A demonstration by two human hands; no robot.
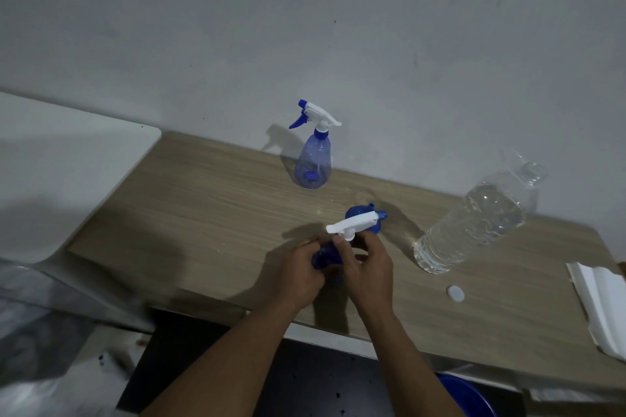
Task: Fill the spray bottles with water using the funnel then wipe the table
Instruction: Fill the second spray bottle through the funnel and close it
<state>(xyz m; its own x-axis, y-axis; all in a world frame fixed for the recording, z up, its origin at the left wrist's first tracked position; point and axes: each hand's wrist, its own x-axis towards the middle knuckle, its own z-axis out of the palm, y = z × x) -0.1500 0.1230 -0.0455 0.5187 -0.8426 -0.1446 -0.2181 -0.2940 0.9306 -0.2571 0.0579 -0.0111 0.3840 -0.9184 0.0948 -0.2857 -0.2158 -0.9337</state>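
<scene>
At near centre of the light wood-grain table [203, 196], both forearms reach in from the near edge & the hands meet over the top. Left hand [301, 276]: back of hand up, fingers curled round the body of a small blue translucent plastic spray bottle [321, 257], which it mostly hides; tilt unclear. Right hand [369, 267]: thumb & forefinger pinch the neck just under the white trigger spray head [352, 223], other fingers loosely bent. The head points right w/ a blue nozzle tip. Can't tell if it's screwed tight or loose. Just beyond it, partly hidden, a blue plastic funnel [355, 211] sits on the table. Far centre, by the wall: second blue translucent spray bottle [313, 162], upright, trigger head on. Right: clear plastic water bottle [474, 223], uncapped, part full, standing. Its small white round cap [455, 293] lies nearer, apart from it. Far right edge: folded white sheet [603, 308], cloth or paper unclear.
</scene>
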